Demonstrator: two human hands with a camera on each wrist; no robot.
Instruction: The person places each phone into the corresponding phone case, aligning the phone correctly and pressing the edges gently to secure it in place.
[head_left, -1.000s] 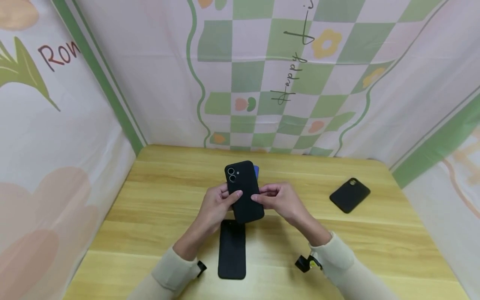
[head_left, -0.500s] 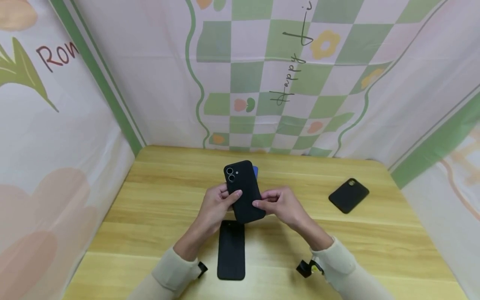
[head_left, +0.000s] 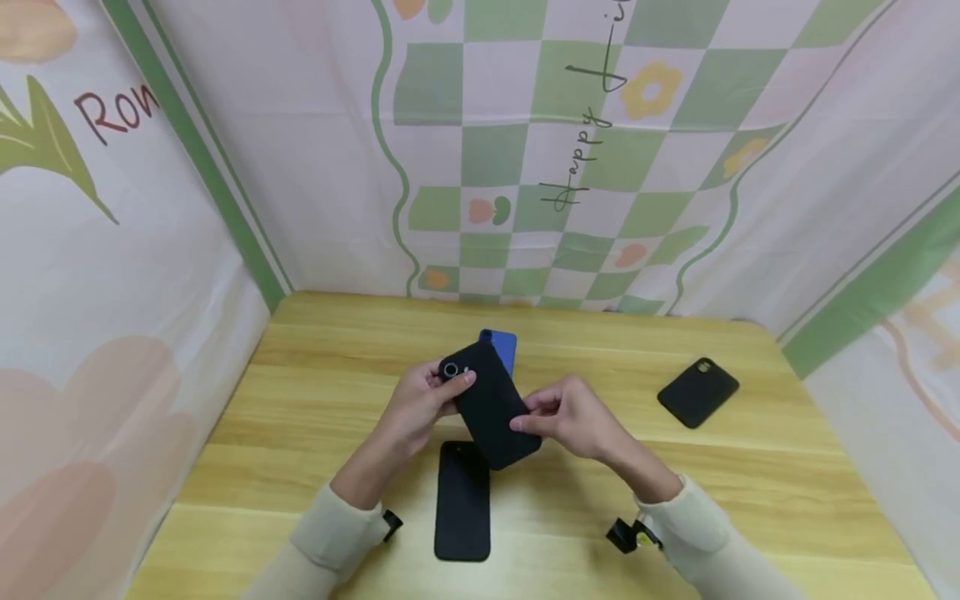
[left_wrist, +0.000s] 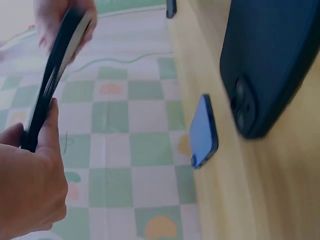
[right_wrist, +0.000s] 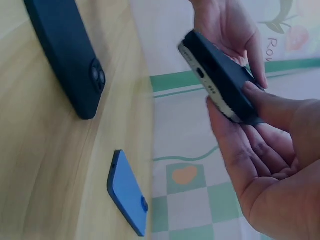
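A phone in a black case [head_left: 491, 408] is held tilted above the table, camera side up. My left hand [head_left: 412, 408] grips its camera end, the thumb over the back and covering part of the camera area. The lower right corner is pinched between thumb and fingers of my right hand [head_left: 573, 417]. In the right wrist view, the phone's pale end [right_wrist: 200, 72] with its port shows bare beside the black case [right_wrist: 225, 72]. Below the held phone lies a black phone-shaped piece [head_left: 462, 504] with a camera bump [right_wrist: 98, 75].
Behind the held phone, a blue phone [head_left: 506, 348] lies on the wooden table [head_left: 337, 333], partly covered in the head view. Another black phone case [head_left: 697, 393], with a camera cutout, lies at the right. A patterned cloth [head_left: 495, 150] hangs behind the table.
The held phone has tilted further and moved down toward me, uncovering more of the blue phone. Both hands moved with it; my right hand slid lower along its edge to the corner.
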